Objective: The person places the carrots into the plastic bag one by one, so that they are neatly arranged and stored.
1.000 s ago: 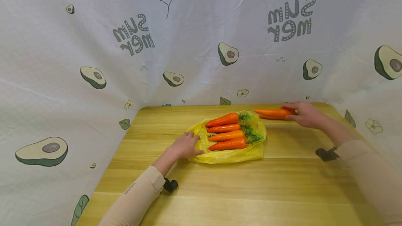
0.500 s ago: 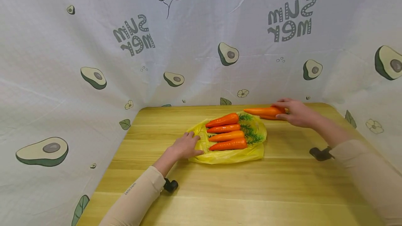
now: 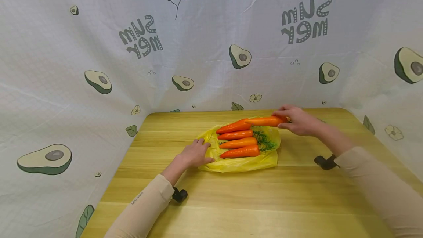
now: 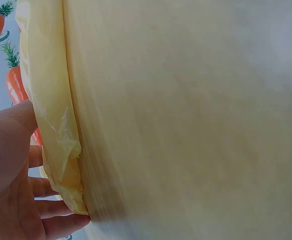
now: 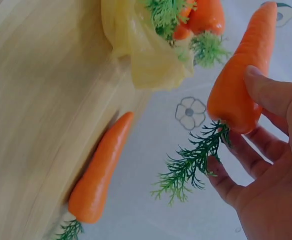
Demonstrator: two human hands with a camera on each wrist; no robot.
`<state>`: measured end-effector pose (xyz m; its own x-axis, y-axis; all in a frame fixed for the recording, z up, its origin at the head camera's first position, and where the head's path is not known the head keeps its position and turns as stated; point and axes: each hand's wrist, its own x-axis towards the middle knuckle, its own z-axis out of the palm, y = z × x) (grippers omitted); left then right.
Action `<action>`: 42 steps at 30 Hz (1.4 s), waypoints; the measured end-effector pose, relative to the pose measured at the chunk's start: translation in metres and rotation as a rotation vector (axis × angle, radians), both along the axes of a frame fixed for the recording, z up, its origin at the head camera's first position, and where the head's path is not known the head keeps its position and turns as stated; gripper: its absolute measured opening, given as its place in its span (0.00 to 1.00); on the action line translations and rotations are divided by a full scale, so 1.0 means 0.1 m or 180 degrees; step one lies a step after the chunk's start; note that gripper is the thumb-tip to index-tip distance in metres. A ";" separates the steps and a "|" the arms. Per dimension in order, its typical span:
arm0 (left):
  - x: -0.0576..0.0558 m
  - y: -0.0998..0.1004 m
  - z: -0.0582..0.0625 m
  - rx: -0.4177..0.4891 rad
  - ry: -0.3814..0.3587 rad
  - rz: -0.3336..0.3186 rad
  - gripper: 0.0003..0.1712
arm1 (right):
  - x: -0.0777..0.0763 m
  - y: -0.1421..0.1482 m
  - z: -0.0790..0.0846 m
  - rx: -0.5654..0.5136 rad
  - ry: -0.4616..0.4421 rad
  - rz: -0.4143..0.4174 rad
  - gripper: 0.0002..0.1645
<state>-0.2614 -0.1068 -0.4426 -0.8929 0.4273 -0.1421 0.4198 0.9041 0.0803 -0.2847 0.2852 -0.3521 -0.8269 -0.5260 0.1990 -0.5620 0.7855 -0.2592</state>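
My right hand [image 3: 297,121] grips an orange carrot [image 3: 264,121] by its thick end, thumb on one side and fingers on the other. In the right wrist view its green leafy top [image 5: 190,162] hangs down by the fingers. The carrot's tip overlaps the farthest of several carrots [image 3: 239,152] lying side by side in a yellow plastic bag [image 3: 244,164], tips toward the left. My left hand [image 3: 194,153] rests at the bag's left edge with fingers spread. In the left wrist view its fingers [image 4: 48,209] reach along the plastic.
A loose carrot [image 5: 101,170] lies on the wooden table [image 3: 264,201] beyond the bag, mostly hidden behind my right hand in the head view. A white cloth [image 3: 211,47] printed with avocados stands around the table's back and sides. Each wrist wears a black camera [image 3: 180,195].
The right hand has carried its carrot leftward to the bag, away from the other loose carrot at the right. The left hand and the bag have stayed still.
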 end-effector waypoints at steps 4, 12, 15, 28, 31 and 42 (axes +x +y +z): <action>-0.02 0.00 -0.01 -0.0021 -0.0020 0.0001 0.41 | -0.02 -0.12 -0.02 0.0079 0.0033 0.0093 0.25; -0.04 0.00 0.02 -0.0019 -0.0013 -0.0033 0.42 | -0.07 -0.34 -0.06 0.0235 0.0065 0.0195 0.25; -0.03 -0.01 0.02 -0.0036 -0.0021 -0.0023 0.41 | -0.09 -0.42 -0.10 0.0339 0.0123 0.0248 0.25; -0.03 -0.02 0.00 -0.0053 -0.0014 -0.0021 0.41 | -0.15 -0.71 -0.23 0.0686 0.0293 0.0200 0.28; -0.03 -0.01 0.02 -0.0040 -0.0018 -0.0012 0.41 | -0.15 -0.75 -0.25 0.0723 0.0367 0.0191 0.27; -0.02 -0.01 0.03 -0.0018 -0.0051 -0.0003 0.42 | -0.15 -0.88 -0.38 0.0807 0.0444 0.0239 0.26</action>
